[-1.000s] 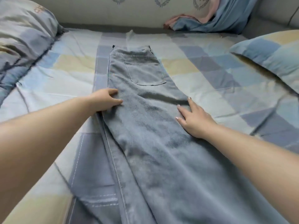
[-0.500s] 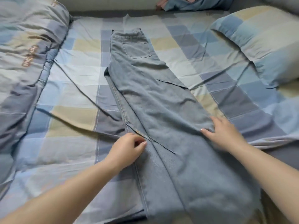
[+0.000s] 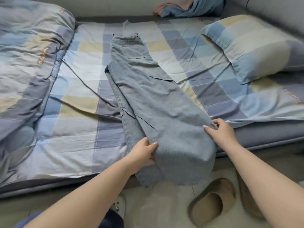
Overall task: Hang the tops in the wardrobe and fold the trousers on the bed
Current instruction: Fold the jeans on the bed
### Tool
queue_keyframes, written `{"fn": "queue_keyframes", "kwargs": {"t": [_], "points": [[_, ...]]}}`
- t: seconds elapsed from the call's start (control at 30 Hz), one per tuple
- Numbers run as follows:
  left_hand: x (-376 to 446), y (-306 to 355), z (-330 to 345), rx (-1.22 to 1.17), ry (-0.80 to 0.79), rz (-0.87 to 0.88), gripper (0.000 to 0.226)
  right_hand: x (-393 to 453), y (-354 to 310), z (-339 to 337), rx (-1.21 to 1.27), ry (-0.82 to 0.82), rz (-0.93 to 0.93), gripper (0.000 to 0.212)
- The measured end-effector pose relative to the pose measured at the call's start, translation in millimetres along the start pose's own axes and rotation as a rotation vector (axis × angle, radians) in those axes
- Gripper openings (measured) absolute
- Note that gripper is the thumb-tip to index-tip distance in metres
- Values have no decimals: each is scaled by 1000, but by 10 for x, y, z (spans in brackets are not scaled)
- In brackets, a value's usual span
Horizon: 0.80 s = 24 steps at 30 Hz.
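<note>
Quilt lettering unreadable. My left hand and right hand, earlier pressing flat mid-leg, now pinch the trousers at the bed's near edge.

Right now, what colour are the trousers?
Light blue denim trousers, seen in the head view.

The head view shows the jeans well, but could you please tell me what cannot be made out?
- Jeans hems: head view, they hang past the bed edge.
- Left hand grip: fingers tucked under the denim.
- Clothes by the headboard: cut by the top edge.
- Wardrobe: out of frame.
</note>
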<state>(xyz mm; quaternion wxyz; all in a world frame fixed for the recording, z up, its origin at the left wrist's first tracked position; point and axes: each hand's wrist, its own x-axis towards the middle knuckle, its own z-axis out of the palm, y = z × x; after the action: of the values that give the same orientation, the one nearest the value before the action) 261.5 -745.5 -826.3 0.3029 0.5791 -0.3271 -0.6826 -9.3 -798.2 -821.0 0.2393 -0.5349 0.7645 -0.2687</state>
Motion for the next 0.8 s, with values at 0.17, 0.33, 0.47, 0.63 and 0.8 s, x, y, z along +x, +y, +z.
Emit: {"fn": "queue_keyframes", "kwargs": {"t": [0.17, 0.33, 0.47, 0.63, 0.8], "points": [[-399, -225, -356, -116, 98, 41, 14, -263, 22, -37, 471, -376, 148, 22], [-587, -695, -382, 105, 50, -128, 22, -541, 457, 128, 406, -631, 328, 28], [-607, -803, -311, 120, 156, -64, 20, -594, 455, 10, 375, -628, 286, 39], [-594, -970, -264, 138, 158, -87, 21, -693, 553, -163, 143, -824, 299, 27], [-532, -1180, -313, 246, 302, -31, 13, -868, 702, 5, 56, -534, 156, 13]]}}
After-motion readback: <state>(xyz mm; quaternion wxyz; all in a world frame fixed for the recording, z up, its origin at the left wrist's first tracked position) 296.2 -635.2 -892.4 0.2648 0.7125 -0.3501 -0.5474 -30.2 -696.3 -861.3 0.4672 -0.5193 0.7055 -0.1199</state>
